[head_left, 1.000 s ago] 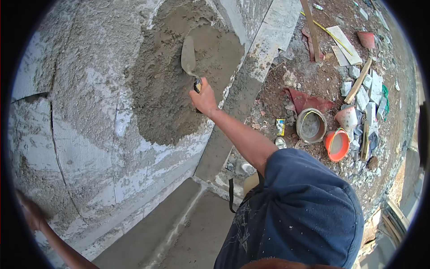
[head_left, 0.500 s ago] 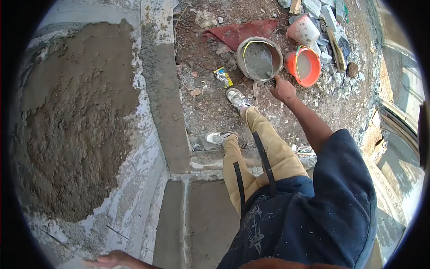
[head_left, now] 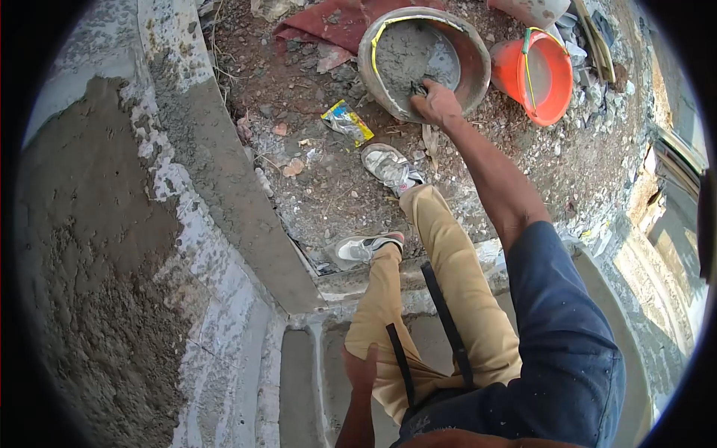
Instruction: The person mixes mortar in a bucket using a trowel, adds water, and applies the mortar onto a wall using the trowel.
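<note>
My right hand [head_left: 439, 104] is closed and reaches over the near rim of a round mortar tub [head_left: 478, 82]. A small dark part shows at its fingers, which looks like the handle of a trowel; its blade I cannot make out. Inside the tub lies wet grey mortar [head_left: 403, 56], with a paler, shinier patch at the right. A yellow strip runs along the tub's left rim. My left hand [head_left: 361, 367] rests on my bent left leg, holding nothing, its fingers laid against the tan trousers [head_left: 373, 313].
An orange bucket [head_left: 510, 71] with greyish contents stands right of the tub. A red cloth [head_left: 328, 26] and a yellow-blue packet [head_left: 347, 123] lie on the rubble ground. A concrete ledge [head_left: 231, 179] borders rough wet mortar [head_left: 89, 261] on the left. Planks [head_left: 596, 41] lie among stones.
My right hand has moved from the tub's outer rim to over the mortar inside. My left hand has come from the lower left onto my leg. The view has moved closer to the tub.
</note>
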Action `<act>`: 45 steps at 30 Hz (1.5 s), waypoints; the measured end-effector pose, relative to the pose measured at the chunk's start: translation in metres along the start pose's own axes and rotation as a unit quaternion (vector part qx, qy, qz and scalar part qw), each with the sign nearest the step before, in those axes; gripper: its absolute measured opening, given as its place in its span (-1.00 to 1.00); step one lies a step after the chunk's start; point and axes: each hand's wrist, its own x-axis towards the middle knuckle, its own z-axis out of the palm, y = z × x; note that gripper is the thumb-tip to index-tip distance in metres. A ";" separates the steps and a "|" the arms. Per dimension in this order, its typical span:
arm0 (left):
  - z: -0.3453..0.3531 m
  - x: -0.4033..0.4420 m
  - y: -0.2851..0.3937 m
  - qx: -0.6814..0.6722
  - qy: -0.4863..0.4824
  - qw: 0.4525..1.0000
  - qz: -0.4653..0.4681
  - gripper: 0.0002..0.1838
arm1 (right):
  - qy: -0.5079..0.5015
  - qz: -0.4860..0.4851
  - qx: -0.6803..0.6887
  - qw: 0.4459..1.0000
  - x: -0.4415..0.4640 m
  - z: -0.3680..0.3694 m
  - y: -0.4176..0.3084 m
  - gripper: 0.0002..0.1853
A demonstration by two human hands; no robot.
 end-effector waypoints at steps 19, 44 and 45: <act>-0.159 -0.083 -0.026 -0.108 0.038 0.987 0.115 -0.21 | -0.027 -0.019 0.644 0.764 -0.318 -0.179 -0.128 -0.51; -0.835 -0.538 0.012 0.434 0.865 0.238 0.077 -0.13 | 0.030 -0.364 0.538 0.760 -0.537 -0.286 -0.793 -0.34; -0.839 -0.535 0.010 0.440 0.868 0.223 0.055 -0.11 | 0.033 -0.375 0.577 0.725 -0.536 -0.296 -0.794 -0.33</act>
